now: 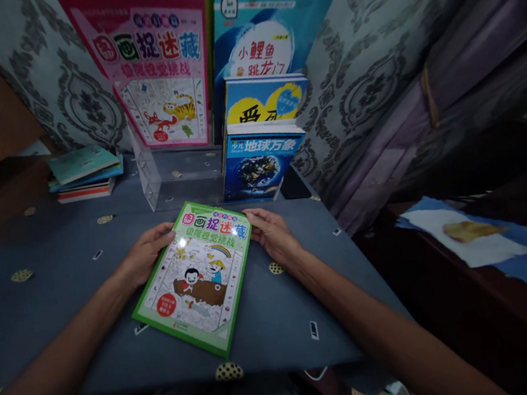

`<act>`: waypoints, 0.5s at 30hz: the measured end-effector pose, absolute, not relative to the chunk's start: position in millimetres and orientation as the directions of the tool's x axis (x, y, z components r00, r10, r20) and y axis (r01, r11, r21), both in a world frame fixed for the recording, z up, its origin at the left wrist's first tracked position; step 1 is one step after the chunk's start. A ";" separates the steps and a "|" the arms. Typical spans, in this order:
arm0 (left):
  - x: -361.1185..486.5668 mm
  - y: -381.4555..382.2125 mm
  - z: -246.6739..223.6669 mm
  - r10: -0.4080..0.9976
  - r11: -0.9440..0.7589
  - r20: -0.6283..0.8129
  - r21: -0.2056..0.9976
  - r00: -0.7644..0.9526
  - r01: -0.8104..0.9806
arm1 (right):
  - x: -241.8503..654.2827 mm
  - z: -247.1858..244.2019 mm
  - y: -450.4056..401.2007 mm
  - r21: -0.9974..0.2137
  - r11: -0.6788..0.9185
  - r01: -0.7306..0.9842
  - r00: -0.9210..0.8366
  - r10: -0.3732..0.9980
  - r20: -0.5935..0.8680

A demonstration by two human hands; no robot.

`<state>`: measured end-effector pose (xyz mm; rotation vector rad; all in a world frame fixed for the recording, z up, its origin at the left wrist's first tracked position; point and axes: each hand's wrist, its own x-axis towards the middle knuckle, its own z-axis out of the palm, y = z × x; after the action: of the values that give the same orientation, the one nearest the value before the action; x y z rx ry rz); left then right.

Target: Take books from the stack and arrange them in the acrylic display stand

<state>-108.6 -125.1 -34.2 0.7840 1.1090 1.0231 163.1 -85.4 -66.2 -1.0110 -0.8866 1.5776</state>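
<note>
A green-bordered picture book (196,276) with a cartoon cover is held slightly tilted over the grey-blue table. My left hand (148,253) grips its upper left edge, the thumb lying on the cover side. At the upper right corner my right hand (270,232) pinches the book, with the fingers partly hidden behind it. Beyond the book stands a clear tiered display rack (181,191). A pink picture book (165,81) of similar design leans on it at the left. On its right side are a blue book with a globe (259,163) and a teal book (266,24).
A small pile of books (84,168) lies at the back left of the table (60,261). Beside the rack's right foot is a dark flat object (294,184). Patterned curtains (361,51) hang behind. Blue and white cloth or paper (479,235) lies off to the right.
</note>
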 end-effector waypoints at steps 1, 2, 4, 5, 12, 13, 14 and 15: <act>-107.8 -125.1 -33.7 0.942 0.335 -0.324 0.903 0.085 -0.268 | 162.4 -65.8 -86.0 -0.902 -0.225 -0.368 -0.144 0.972 -0.184; -107.0 -125.0 -33.4 0.947 0.320 -0.317 0.906 0.055 -0.279 | 161.3 -65.2 -87.1 -0.896 -0.244 -0.372 -0.172 0.966 -0.191; -105.6 -124.4 -33.1 0.951 0.295 -0.309 0.907 0.000 -0.299 | 157.8 -63.7 -91.2 -0.891 -0.293 -0.348 -0.264 0.942 -0.206; -105.2 -123.9 -33.1 0.952 0.282 -0.305 0.908 -0.027 -0.311 | 155.7 -62.8 -94.0 -0.892 -0.318 -0.321 -0.322 0.923 -0.213; -108.9 -117.8 -37.9 0.943 0.173 -0.259 0.918 -0.209 -0.357 | 145.2 -53.7 -119.6 -0.892 -0.443 -0.092 -0.695 0.670 -0.260; -110.3 -117.1 -39.1 0.944 0.160 -0.248 0.921 -0.219 -0.354 | 144.5 -52.1 -123.4 -0.889 -0.454 -0.054 -0.744 0.613 -0.268; -111.7 -116.5 -40.2 0.944 0.150 -0.239 0.925 -0.226 -0.350 | 143.9 -50.6 -127.0 -0.885 -0.465 -0.010 -0.790 0.547 -0.278; -112.9 -116.0 -40.9 0.944 0.146 -0.234 0.927 -0.231 -0.346 | 143.5 -49.3 -130.2 -0.880 -0.473 0.036 -0.828 0.479 -0.291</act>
<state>-112.9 -116.0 -40.9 0.6803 1.2315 1.3898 143.5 -130.2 -49.3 -0.7529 -1.4336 2.3694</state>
